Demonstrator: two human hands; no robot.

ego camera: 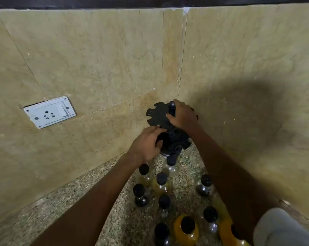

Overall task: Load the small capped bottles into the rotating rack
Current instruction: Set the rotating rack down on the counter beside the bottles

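Note:
A black rotating rack with notched discs stands in the corner of the granite counter. My right hand grips the rack's central post near its top knob. My left hand holds the edge of a lower notched disc, thumb and fingers curled on it. Several small clear bottles with black caps stand on the counter in front of the rack, among them one by my left wrist, one just below the rack and one under my right forearm. Some hold yellow liquid.
Beige stone walls meet in a corner right behind the rack. A white power socket sits on the left wall. A pale grey rounded object is at the bottom right. An orange-filled bottle stands near the front.

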